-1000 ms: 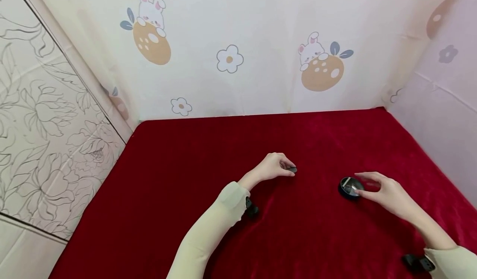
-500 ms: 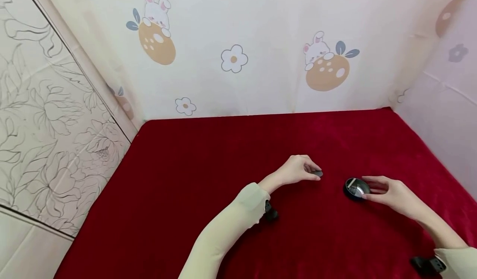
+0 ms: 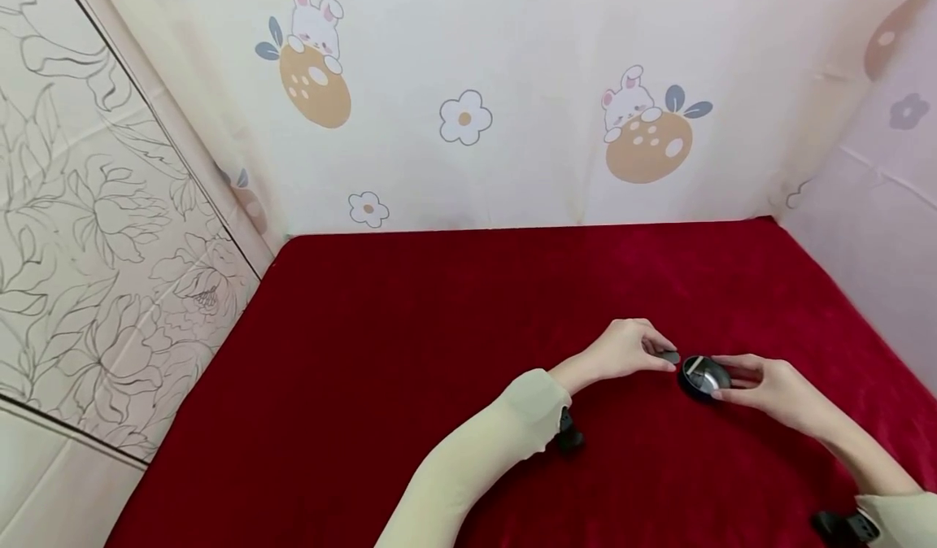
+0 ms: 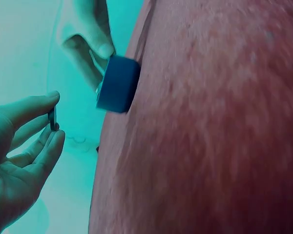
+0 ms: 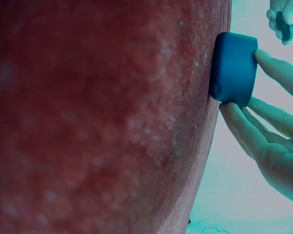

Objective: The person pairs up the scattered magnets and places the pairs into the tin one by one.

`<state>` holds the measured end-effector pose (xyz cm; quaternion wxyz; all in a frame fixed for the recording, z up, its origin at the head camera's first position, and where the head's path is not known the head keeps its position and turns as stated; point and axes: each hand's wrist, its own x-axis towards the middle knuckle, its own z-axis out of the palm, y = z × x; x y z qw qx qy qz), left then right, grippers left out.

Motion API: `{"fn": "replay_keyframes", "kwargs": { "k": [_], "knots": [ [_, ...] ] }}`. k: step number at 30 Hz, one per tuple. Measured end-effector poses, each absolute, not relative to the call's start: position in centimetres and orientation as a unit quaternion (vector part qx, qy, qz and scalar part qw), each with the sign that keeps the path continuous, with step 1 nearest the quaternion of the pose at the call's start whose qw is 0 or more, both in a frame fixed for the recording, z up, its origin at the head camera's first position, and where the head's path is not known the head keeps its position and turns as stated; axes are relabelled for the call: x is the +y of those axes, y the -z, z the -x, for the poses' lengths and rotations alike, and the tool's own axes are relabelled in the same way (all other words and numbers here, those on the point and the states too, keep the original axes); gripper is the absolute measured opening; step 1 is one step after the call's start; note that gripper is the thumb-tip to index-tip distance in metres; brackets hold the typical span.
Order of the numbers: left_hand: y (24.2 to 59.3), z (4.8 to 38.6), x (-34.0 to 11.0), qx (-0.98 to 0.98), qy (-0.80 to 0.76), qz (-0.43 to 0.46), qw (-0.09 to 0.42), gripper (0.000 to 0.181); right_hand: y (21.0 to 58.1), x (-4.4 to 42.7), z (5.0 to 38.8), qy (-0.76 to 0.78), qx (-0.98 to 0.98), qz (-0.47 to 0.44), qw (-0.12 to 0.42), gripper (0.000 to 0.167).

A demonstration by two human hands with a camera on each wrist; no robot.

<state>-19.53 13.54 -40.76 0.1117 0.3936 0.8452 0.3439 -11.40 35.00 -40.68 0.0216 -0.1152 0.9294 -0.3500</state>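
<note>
My left hand [image 3: 624, 348] pinches a small thin dark disc [image 3: 669, 357] between thumb and fingertips, raised above the red cloth. Edge-on, that disc [image 4: 52, 117] also shows in the left wrist view. Just right of it, a small round black container [image 3: 695, 388] with a shiny silvery inside stands on the cloth. A pale strip crosses its inside; whether this is a reflection cannot be told. My right hand [image 3: 785, 393] holds the container from the right, thumb and fingers at its rim. Its smooth dark side wall [image 5: 234, 68] fills part of the right wrist view.
A red velvety cloth [image 3: 410, 345] covers the table. Behind stands a pale wall covering [image 3: 527, 166] with rabbit and flower prints. A panel with line-drawn flowers [image 3: 110, 231] borders the left side, and pale sheeting [image 3: 871, 231] the right.
My left hand has moved right with the disc, from well apart to close beside the container. The fingers of my right hand have closed in around the container's rim. The head view has shifted slightly.
</note>
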Motion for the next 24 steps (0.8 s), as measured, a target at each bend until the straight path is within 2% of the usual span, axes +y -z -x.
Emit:
{"fn": "replay_keyframes", "kwargs": {
  "k": [17,24],
  "knots": [
    [42.0,18.4,17.4,0.868,-0.317,-0.371,0.090,0.024,40.5,34.8,11.5,0.361,0.924,0.119,0.044,0.053],
    [42.4,18.3,18.4,0.877,-0.292,-0.375,0.066,0.023,40.5,35.0,11.5,0.352,0.929,0.109,0.041,0.053]
  ]
}}
